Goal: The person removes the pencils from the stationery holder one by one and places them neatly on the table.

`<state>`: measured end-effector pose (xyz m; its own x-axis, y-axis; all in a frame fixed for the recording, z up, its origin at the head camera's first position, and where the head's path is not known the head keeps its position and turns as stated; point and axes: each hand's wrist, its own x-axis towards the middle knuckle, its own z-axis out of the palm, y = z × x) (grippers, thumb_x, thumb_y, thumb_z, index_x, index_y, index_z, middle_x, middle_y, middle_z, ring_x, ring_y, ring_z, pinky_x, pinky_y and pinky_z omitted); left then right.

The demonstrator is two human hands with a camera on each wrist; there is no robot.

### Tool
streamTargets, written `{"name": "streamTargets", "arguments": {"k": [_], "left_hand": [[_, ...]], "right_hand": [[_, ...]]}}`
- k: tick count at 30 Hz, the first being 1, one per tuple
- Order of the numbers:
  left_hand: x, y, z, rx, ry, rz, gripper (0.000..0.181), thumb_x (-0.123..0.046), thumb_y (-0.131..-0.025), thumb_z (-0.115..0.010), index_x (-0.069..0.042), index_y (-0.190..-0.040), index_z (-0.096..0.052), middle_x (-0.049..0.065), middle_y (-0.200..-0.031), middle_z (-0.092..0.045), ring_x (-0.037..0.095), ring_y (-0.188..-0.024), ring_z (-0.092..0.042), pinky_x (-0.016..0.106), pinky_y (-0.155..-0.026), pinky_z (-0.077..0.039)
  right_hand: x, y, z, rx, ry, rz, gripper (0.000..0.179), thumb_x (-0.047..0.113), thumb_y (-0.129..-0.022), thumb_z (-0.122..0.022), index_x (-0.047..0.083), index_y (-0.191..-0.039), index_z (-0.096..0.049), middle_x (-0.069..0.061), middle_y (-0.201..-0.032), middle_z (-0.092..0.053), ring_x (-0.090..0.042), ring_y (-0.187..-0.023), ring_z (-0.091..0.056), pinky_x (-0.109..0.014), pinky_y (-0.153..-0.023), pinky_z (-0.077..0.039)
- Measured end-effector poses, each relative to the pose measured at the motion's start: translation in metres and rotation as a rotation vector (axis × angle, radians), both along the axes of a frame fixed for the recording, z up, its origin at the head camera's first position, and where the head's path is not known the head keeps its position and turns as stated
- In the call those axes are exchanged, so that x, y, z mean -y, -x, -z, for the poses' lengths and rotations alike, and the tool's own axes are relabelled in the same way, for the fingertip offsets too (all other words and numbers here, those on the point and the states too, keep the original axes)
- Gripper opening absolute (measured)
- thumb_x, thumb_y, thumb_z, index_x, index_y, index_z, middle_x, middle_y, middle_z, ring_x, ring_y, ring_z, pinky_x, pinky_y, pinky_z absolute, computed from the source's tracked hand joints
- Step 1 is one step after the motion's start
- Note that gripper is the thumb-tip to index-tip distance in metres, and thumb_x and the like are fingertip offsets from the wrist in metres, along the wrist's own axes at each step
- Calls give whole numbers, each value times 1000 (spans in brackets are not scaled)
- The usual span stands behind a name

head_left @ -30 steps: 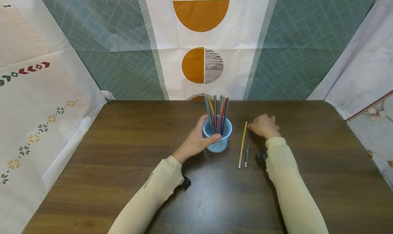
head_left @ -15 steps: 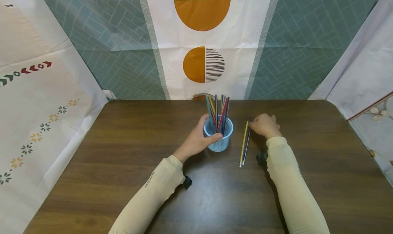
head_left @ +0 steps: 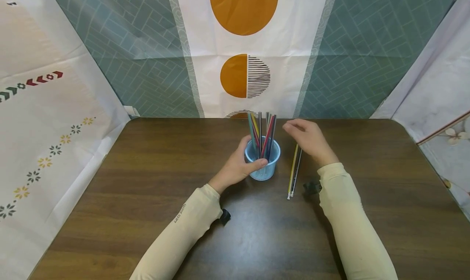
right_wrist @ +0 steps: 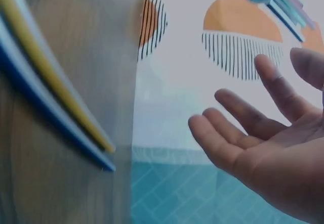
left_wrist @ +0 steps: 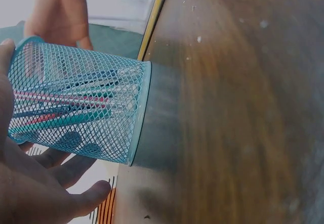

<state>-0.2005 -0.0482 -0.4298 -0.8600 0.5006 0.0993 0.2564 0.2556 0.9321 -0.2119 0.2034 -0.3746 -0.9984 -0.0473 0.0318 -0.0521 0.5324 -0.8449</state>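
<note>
A light-blue mesh pencil cup (head_left: 261, 174) stands upright on the table, holding several colored pencils (head_left: 269, 137). My left hand (head_left: 236, 170) grips the cup from its left side, thumb at the front. The mesh wall (left_wrist: 76, 102) and curled fingers around it show close up in the left wrist view. To the right of the cup, a yellow pencil (head_left: 293, 172) and a dark pencil (head_left: 296, 174) lie side by side on the wood, eraser ends toward me. Above their far ends hovers my right hand (head_left: 311, 143); its fingers (right_wrist: 243, 110) are loosely bent, holding nothing.
The brown wooden table (head_left: 165, 170) ends at a far edge against a teal and white patterned cloth (head_left: 147, 80). White printed cloths hang at the left (head_left: 47, 121) and right. Each forearm carries a small black wrist device (head_left: 225, 217).
The dark pencil's near end has swung left against the yellow one. My right hand has then let go, rising up and left toward the cup. My left hand keeps its grip.
</note>
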Motion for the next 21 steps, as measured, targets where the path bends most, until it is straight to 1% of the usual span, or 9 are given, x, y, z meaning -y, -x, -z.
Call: {"name": "streamTargets", "arguments": {"k": [2, 4, 10, 16, 19, 21], "left_hand": [[0, 0, 0, 1, -5, 2, 85, -50, -89, -75, -26, -154, -26, 6, -146, -46, 26, -127, -48, 53, -106, -39], [0, 0, 0, 0, -12, 5, 85, -50, -88, -75, -26, -154, -26, 6, -146, -46, 26, -126, -48, 53, -106, -39], [-1, 1, 2, -1, -20, 11, 86, -52, -88, -74, -26, -154, -26, 5, -144, -47, 25, -126, -49, 52, -107, -39], [-1, 2, 2, 3, -23, 19, 86, -52, -88, -74, -26, -154, -25, 4, -145, -46, 24, -125, -49, 52, -106, -40], [-1, 1, 2, 2, -20, 17, 87, -53, -88, -74, -26, -154, -24, 5, -146, -45, 25, -127, -48, 52, -107, -39], [0, 1, 2, 1, -21, 17, 87, -54, -88, -74, -26, -154, -24, 6, -148, -44, 25, -129, -47, 53, -108, -38]], "right_hand": [[6, -2, -2, 2, 45, -29, 50, 41, -103, -57, 3, -135, -61, -18, -139, -56, -37, -131, -47, -59, -108, -36], [11, -2, -2, 0, 82, -53, 48, 38, -103, -59, 3, -136, -60, -17, -139, -57, -36, -131, -48, -57, -109, -36], [24, -2, 3, -6, 131, -73, 41, 30, -102, -62, 3, -134, -62, -16, -135, -60, -33, -128, -53, -55, -108, -38], [29, -1, 5, -36, 123, -39, 32, 29, -101, -64, 3, -120, -68, -15, -126, -64, -32, -118, -56, -55, -104, -41], [27, -1, 5, -47, 107, -17, 28, 29, -100, -65, 3, -111, -68, -14, -121, -65, -32, -112, -55, -54, -99, -43], [26, -1, 5, -52, 111, -10, 26, 29, -99, -66, 4, -105, -67, -13, -120, -65, -31, -112, -55, -52, -97, -43]]}}
